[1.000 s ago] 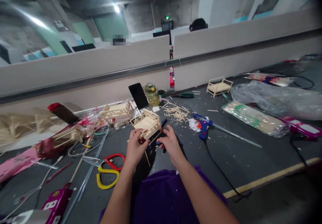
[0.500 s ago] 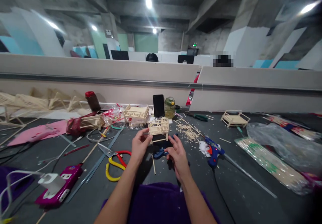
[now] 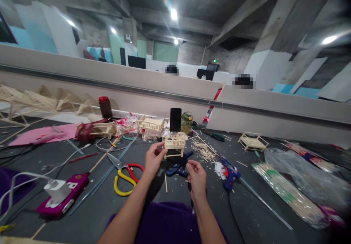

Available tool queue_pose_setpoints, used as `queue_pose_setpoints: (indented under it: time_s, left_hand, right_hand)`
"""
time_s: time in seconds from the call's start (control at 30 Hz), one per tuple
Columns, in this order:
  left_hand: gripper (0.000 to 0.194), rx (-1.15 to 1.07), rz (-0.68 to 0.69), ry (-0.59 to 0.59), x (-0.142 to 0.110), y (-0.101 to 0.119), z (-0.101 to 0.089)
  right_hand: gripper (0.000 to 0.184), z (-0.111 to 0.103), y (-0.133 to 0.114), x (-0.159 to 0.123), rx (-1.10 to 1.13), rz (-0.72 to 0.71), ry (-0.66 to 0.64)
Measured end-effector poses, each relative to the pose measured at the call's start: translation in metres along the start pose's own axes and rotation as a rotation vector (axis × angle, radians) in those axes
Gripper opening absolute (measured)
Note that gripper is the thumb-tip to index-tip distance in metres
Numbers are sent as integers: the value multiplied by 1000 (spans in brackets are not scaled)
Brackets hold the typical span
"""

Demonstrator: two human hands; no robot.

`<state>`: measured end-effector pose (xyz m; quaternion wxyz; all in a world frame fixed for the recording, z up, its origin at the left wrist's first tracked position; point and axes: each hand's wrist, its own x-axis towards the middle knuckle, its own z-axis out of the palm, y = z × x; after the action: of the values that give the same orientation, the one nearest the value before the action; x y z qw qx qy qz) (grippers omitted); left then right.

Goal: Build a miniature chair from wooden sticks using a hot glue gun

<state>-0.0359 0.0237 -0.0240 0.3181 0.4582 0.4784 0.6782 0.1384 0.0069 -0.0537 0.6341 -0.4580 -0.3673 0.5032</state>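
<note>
Left hand [image 3: 153, 160] pinches left end of small stick model [image 3: 175, 141], in front of upright phone [image 3: 175, 119]. Right hand [image 3: 198, 180] has pulled back from model, fingers now bunched beside blue pliers [image 3: 173, 170]; can't tell if they grip anything. Left alone steadies the model now. Green print on stick packet [image 3: 286, 191] unreadable; no brand legible.

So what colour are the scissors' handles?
One handle is red, the other yellow; the head view shows them best.

2 ppl [image 3: 244, 82] mostly hidden bhd partition [image 3: 260, 99]
</note>
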Motion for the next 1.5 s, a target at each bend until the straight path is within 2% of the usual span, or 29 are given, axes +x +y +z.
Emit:
queue_pose_setpoints:
  time_s: [0.1,0.2,0.3,0.47,0.6,0.7,0.93,1.07,1.17,1.23,1.27,1.33,1.43,1.5]
  left_hand:
    - [38,-7,12,4,1,-2,0]
    - [38,-5,9,4,2,-4,0]
    - [39,-25,0,-7,3,-4,0]
    - [38,-45,5,-31,3,-3,1]
    - [34,-30,40,-38,2,-6,2]
    - [31,-16,75,-27,3,-9,3]
    - [28,-13,112,-9,4,-12,3]
    - [28,-9,120,-11,4,-11,2]
    - [28,-7,119,-9,4,-10,2]
    - [28,-7,117,-13,4,-10,2]
    - [28,-7,117,-16,4,-10,2]
    - [28,-6,121,-26,4,-9,1]
    - [28,2,121,-43,4,-8,1]
    - [27,16,121,-58,4,-8,0]
  right_hand:
    - [39,-1,1,-2,-131,-41,-10]
    - [37,2,-5,-4,-323,-230,7]
    - [32,12,-16,-1,-482,-373,-31]
    - [28,43,-25,6,-763,-411,4]
    - [26,52,-20,9,-732,-410,27]
    - [33,41,-16,13,-671,-426,95]
    - [47,-6,-13,29,-588,-446,415]
    - [43,-21,-18,31,-611,-465,537]
    - [31,-25,-23,32,-635,-504,595]
    - [35,-25,-25,33,-655,-565,622]
    - [42,-24,-25,33,-669,-601,608]
    - [47,-20,-22,33,-705,-627,496]
    - [43,-10,-9,34,-740,-490,254]
    - [41,-4,1,35,-706,-419,144]
